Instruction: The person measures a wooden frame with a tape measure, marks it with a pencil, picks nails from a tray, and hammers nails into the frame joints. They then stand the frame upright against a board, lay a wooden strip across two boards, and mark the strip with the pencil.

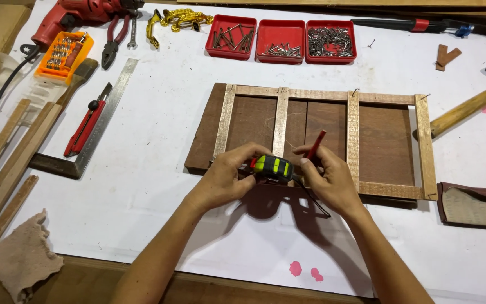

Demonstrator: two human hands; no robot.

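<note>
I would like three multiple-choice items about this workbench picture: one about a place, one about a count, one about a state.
1. Where does the hammer lie?
A. right of the wooden frame
B. left of it
C. on it

2. How many red trays of fasteners stand at the far edge?
A. two
B. three
C. five

3. What is in the right hand?
A. nothing
B. pliers
C. a red pencil

Key: 1 A, its handle points at the frame's right end. 2 B, three stand side by side. 3 C, the pencil rises from its fingers, while the left hand grips the tape measure.
</note>
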